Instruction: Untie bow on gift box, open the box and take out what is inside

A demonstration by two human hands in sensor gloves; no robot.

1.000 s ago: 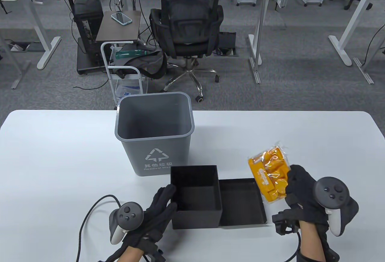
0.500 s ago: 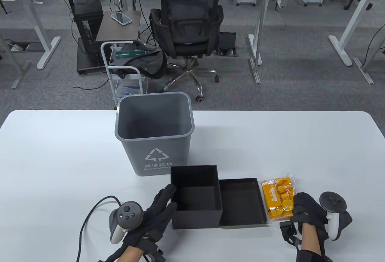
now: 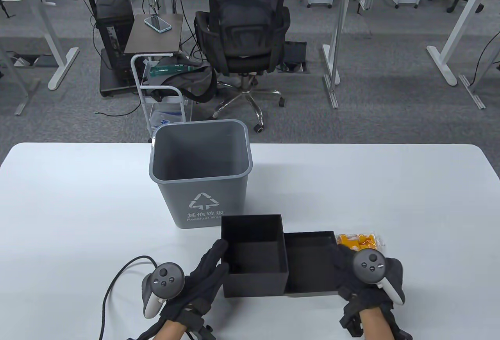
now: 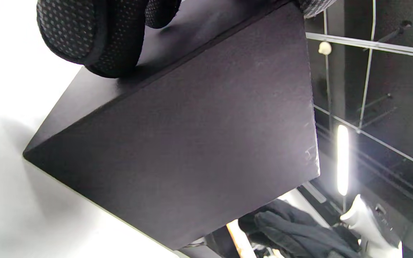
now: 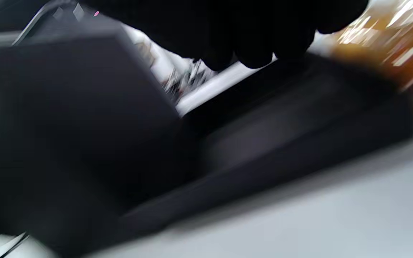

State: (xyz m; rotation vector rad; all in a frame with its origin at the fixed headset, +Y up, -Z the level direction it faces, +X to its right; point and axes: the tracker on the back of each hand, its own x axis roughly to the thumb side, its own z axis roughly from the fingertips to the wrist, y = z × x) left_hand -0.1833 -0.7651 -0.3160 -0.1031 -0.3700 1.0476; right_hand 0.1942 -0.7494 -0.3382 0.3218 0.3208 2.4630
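The black gift box [image 3: 254, 256] stands open with nothing showing inside it. Its lid [image 3: 312, 263] lies upside down against the box's right side. An orange snack packet [image 3: 357, 241] lies on the table just right of the lid, partly behind my right hand. My left hand [image 3: 218, 256] rests with straight fingers [image 4: 91, 39] against the box's left wall [image 4: 192, 143]. My right hand [image 3: 343, 263] hovers over the lid's right edge and holds nothing. The blurred right wrist view shows its fingers [image 5: 246, 36] above the lid [image 5: 281, 143], with the packet [image 5: 389, 43] beyond. No ribbon is in sight.
A grey waste bin [image 3: 199, 168] stands directly behind the box, almost touching it. The white table [image 3: 78, 199] spreads wide to both sides. A cable [image 3: 113, 281] loops from my left wrist. Beyond the table sits a person on an office chair [image 3: 242, 39].
My right hand lowered the orange packet onto the table right of the lid, let go of it, and moved left over the lid's right edge. The left hand stayed put.
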